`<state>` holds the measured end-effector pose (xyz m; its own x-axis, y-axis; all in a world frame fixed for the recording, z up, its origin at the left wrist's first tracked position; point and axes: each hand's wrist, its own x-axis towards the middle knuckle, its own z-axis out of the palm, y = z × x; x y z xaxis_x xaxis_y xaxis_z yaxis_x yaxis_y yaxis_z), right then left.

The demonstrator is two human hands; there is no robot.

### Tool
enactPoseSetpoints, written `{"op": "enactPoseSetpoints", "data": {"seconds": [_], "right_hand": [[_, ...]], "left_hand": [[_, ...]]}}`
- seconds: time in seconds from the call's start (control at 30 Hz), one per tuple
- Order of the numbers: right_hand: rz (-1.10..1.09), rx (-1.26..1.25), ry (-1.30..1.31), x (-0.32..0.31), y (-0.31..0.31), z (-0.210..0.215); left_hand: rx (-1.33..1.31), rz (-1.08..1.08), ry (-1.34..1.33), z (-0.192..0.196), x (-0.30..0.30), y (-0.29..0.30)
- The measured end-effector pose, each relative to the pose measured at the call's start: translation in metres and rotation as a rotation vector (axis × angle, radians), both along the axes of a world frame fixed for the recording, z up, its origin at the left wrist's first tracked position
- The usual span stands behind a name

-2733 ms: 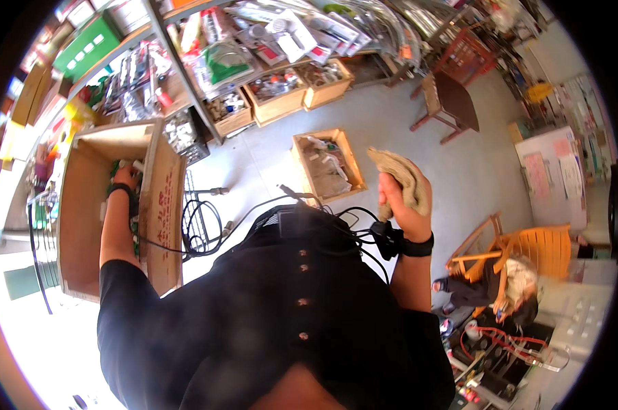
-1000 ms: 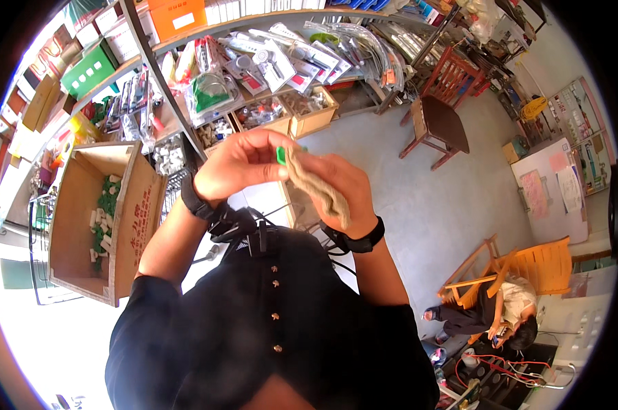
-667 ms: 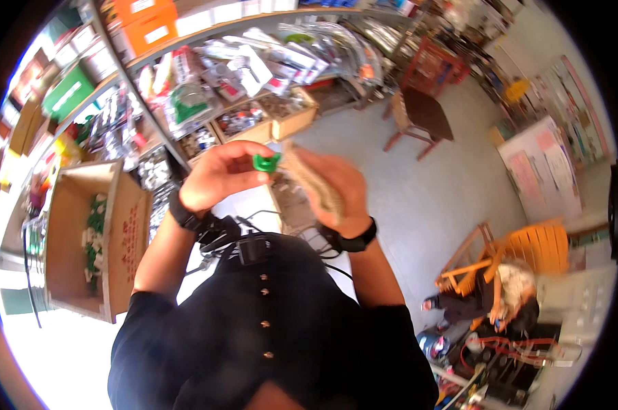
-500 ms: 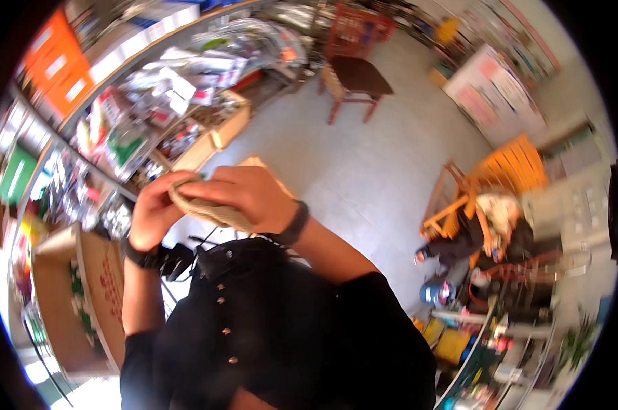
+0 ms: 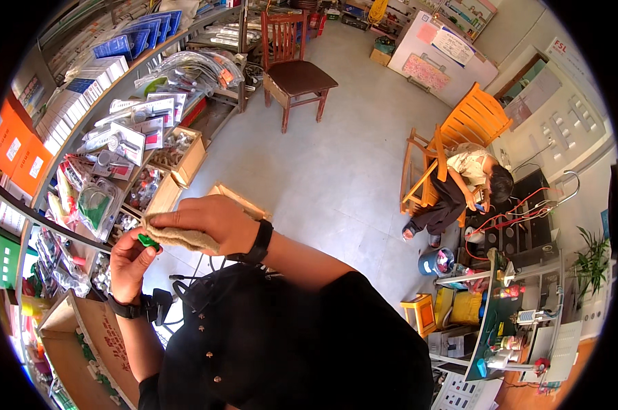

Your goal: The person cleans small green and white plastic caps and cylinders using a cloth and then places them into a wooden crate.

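My left hand pinches a small green piece between thumb and fingers; its exact kind is too small to tell. In my right hand is a folded tan cloth, held with the fingers on top. The cloth's left end touches or nearly touches the green piece. Below and left of my left hand stands an open cardboard box with green and white small parts along its inner side.
Shelves on the left bear packaged goods, orange boxes and wooden bins. A dark red chair stands ahead. On the right, a person sits in an orange wooden chair, near a blue bucket and a glass counter.
The view has turned, so the surroundings sit differently. My left hand has come lower beside the cloth, and the green piece in its fingers now shows plainly. The cloth stays in my right hand.
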<state>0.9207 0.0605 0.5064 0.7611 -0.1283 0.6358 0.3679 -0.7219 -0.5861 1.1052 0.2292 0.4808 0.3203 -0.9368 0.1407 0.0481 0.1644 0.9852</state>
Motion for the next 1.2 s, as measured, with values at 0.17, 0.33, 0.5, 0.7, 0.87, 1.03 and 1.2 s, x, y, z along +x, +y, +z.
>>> {"op": "enactPoseSetpoints", "data": {"seconds": [0.17,0.33,0.5,0.7,0.87,1.03,1.2], "right_hand": [[0.038,-0.093,-0.007,0.010,0.006,-0.013],[0.057,-0.047,-0.012,0.017,-0.001,-0.020],[0.062,-0.050,0.016,0.020,-0.004,-0.022],[0.086,-0.035,-0.030,0.023,-0.005,-0.019],[0.076,-0.049,0.018,0.022,-0.005,-0.018],[0.029,-0.019,0.058,0.020,-0.013,-0.020],[-0.001,0.043,0.049,0.018,-0.018,-0.015]], "left_hand": [[-0.007,-0.077,-0.092,0.002,-0.005,-0.006],[0.034,-0.057,-0.096,0.003,-0.002,-0.003],[0.006,-0.048,-0.082,0.005,-0.001,-0.004],[0.010,-0.038,-0.068,0.004,0.004,-0.002],[0.010,-0.045,-0.054,0.001,0.007,-0.002],[-0.012,0.004,0.027,0.003,0.004,-0.003],[-0.001,0.007,0.081,0.006,0.010,-0.001]]}}
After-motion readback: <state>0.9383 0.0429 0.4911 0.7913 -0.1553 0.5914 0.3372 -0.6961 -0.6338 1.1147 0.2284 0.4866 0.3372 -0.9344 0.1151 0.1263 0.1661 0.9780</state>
